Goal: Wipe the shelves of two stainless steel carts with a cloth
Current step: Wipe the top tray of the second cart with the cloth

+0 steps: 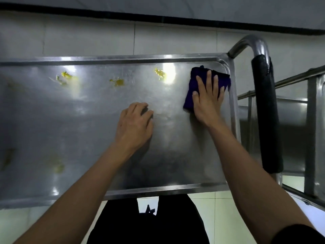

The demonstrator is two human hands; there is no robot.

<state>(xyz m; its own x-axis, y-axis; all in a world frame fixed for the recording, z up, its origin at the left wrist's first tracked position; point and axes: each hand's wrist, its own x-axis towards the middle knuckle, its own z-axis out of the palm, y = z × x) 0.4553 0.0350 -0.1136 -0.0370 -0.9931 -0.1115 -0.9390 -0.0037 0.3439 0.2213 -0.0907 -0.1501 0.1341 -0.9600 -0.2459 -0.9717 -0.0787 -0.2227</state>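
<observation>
My right hand [207, 101] lay flat on the dark blue cloth [191, 90], fingers straight and spread, pressing it down onto the top shelf [105, 138] of the steel cart. The cloth sat in the far right corner of that shelf, bunched a little, its far edge close to the raised rim and its right edge near the upright post. My fingertips reached almost to the cloth's far side, and the heel of my palm hung over its near edge onto bare metal.

My left hand [135, 124] rested on the shelf near the middle, apart from the cloth. Its fingers were curled under loosely with the knuckles up and held nothing; the tips touched the steel.

Yellow smears [117, 82] dotted the far part of the shelf to the left of the cloth, one just beside it under a bright glare, others farther left. Fainter yellowish marks [59, 167] showed near the left front.

The cart's handle [265, 110], wrapped in black padding, ran along the right end of the shelf. Beyond it stood a second steel cart [313, 120], only partly in view. Pale floor tiles [219, 217] showed below the shelf's near edge.
</observation>
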